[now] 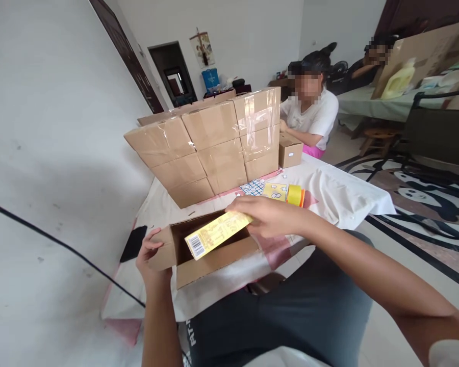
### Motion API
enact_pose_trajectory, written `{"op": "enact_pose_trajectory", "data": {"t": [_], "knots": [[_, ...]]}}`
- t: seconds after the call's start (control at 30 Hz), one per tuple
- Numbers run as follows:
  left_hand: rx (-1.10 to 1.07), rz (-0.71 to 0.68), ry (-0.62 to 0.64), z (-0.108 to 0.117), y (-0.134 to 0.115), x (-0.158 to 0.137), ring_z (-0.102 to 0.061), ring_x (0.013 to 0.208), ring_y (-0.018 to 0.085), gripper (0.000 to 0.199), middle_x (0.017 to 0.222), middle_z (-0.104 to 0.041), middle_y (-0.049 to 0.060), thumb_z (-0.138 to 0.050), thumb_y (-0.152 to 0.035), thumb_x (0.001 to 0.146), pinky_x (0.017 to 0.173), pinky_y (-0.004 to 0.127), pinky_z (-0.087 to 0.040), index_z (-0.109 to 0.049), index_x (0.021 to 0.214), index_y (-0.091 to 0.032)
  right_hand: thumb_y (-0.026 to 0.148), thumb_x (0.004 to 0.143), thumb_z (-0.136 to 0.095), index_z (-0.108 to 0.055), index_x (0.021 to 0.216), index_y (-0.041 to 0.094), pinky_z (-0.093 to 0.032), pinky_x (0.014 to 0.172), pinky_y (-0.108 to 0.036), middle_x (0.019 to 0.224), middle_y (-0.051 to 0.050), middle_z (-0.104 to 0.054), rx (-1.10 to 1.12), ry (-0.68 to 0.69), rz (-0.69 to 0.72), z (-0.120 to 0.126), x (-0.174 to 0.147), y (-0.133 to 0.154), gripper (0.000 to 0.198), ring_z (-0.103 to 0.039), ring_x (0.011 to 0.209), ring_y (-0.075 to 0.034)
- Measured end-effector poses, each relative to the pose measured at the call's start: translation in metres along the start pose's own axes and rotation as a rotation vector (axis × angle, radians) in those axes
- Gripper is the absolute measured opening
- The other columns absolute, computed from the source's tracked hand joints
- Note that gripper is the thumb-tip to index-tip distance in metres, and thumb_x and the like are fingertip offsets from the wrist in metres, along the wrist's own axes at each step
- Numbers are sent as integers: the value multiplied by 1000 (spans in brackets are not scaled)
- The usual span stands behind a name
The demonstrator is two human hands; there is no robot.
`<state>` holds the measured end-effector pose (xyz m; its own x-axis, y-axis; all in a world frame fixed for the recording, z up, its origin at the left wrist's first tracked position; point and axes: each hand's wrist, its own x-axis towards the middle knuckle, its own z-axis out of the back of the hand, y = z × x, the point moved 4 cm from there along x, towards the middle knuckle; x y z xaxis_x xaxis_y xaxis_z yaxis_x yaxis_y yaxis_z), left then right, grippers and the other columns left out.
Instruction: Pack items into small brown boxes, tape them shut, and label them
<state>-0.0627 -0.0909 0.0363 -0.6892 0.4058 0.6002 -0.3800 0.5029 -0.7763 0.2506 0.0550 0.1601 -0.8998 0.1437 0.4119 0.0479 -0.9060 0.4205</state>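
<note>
A person's right hand [265,215] grasps a yellow barcoded packet [219,233] in its fingers, slanted across the opening of a cardboard box [219,264] on the cloth-covered worktop [331,196]. At the box's left end, the left hand's [148,255] fingers grip its flap [164,255]. Taped cartons [218,145] stand behind the box.

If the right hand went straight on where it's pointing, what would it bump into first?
Probably the end flap of the open box, which the left hand holds. The yellow packet in the right hand would get there first. Depth is unclear: it might touch the box's wall sooner.
</note>
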Motion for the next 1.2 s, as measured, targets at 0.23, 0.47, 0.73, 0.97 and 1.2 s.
{"op": "enact_pose_trajectory", "data": {"t": [0.23,0.47,0.73,0.97,1.2], "knots": [[-31,15,-50,-7,-14,-4,-66,110,24,16,115,-68,3,-66,-21,72,93,42,-54,-53,62,-19,-1,77,-53,-58,136,18,-52,94,-40,118,-12,-67,-193,11,9,-17,16,-1,62,-60,112,-26],[-67,90,-141,-14,-1,-38,-62,114,24,16,116,-67,1,-61,-15,73,99,41,-51,-48,65,-20,15,93,-53,-51,146,24,-50,102,-56,131,-12,-66,-395,-39,-55,-8,15,1,55,-52,125,-35],[-56,144,10,-15,29,-55,-63,111,24,17,115,-67,5,-74,-27,76,89,35,-51,-60,69,-22,17,88,-57,-60,128,22,-51,85,-48,108,-13,-72,-503,307,-116,-40,13,-36,41,-66,100,-33],[-44,188,1,-19,41,-60,-62,115,27,31,112,-67,7,-82,-46,76,93,41,-54,-63,69,-23,17,82,-64,-62,105,23,-44,81,-43,89,-8,-74,-507,529,-191,-68,20,-55,24,-68,82,-29],[-33,245,-8,-21,40,-60,-63,116,26,30,114,-68,6,-83,-46,75,92,40,-56,-64,69,-24,23,86,-62,-57,107,27,-43,85,-44,93,-5,-74,-446,612,-203,-64,20,-63,22,-66,82,-28]]}}
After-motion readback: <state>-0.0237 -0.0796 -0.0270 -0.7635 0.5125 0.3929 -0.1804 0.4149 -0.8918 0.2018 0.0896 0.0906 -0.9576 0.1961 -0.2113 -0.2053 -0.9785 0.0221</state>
